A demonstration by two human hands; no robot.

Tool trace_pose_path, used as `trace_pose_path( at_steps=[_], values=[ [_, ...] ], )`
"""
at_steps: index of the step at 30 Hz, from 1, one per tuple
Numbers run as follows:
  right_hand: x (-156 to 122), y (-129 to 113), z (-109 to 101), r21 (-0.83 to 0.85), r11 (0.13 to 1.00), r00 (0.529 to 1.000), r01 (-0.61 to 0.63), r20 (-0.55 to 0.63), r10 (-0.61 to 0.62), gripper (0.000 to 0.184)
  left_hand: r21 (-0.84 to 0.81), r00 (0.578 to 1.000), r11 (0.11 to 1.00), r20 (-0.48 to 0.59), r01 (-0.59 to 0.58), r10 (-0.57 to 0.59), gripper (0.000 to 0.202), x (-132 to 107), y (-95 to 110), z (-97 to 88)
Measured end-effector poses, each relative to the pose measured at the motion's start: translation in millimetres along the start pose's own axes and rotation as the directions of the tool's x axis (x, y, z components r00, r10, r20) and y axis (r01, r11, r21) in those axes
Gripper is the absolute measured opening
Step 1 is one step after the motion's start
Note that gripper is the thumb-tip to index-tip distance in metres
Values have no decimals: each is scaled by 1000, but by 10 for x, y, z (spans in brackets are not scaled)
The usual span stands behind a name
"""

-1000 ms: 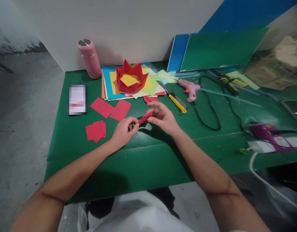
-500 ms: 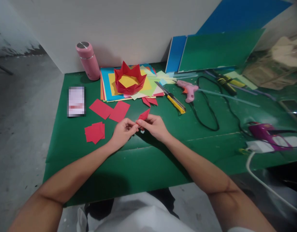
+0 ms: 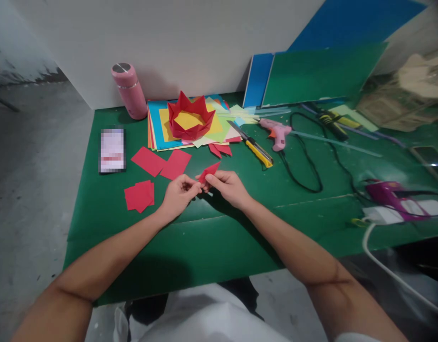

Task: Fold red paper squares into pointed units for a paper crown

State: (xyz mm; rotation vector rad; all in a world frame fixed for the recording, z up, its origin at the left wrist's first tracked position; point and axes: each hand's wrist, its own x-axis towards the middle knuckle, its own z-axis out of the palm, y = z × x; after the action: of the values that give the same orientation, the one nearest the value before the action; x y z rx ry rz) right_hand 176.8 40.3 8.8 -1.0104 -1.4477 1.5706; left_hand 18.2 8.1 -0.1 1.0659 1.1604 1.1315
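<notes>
Between my two hands is a small piece of folded red paper (image 3: 209,172), its point tilted up to the right. My left hand (image 3: 179,194) pinches its lower left end, while my right hand (image 3: 228,186) grips it with the thumb on top. My fingers cover its lower part. Flat red paper rectangles (image 3: 148,161) and a small pile of red paper squares (image 3: 139,196) lie to the left. Just beyond my hands are folded red pieces (image 3: 220,150). A crown-like ring of folded red paper (image 3: 192,130) rests on a stack of coloured paper (image 3: 155,130).
A utility knife (image 3: 256,151) and a pink glue gun (image 3: 276,133) with a looping cord lie to the right. A pink flask (image 3: 131,92) stands at the back left, near a blurred-out rectangular object (image 3: 112,149). Farther right are a power strip (image 3: 383,215) and screwdriver-like tools (image 3: 333,124).
My fingers have shifted slightly around the folded red paper, and its point has dipped a little. My left hand has moved slightly left. The other things lie as before.
</notes>
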Motion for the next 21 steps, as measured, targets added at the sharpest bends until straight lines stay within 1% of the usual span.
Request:
trace_pose_path(
  at_steps=[5, 12, 19, 21],
  values=[
    [1, 16, -7, 46, 999, 998, -19, 62, 17, 40, 28, 1000, 1000, -6, -3, 3, 30, -1, -8, -4],
    [4, 34, -55, 20, 1000, 990, -3, 140, 0, 42, -26, 998, 1000, 55, -16, 18, 33, -17, 34, 13],
    [11, 1, -131, 11, 999, 970, -37, 241, 33, 39, -10, 995, 1000, 104, -9, 10, 34, -22, 73, 5],
    [6, -21, -125, 27, 999, 970, -44, 242, 36, 37, -4, 994, 1000, 104, -23, 23, 35, -17, 71, -4]
  ],
)
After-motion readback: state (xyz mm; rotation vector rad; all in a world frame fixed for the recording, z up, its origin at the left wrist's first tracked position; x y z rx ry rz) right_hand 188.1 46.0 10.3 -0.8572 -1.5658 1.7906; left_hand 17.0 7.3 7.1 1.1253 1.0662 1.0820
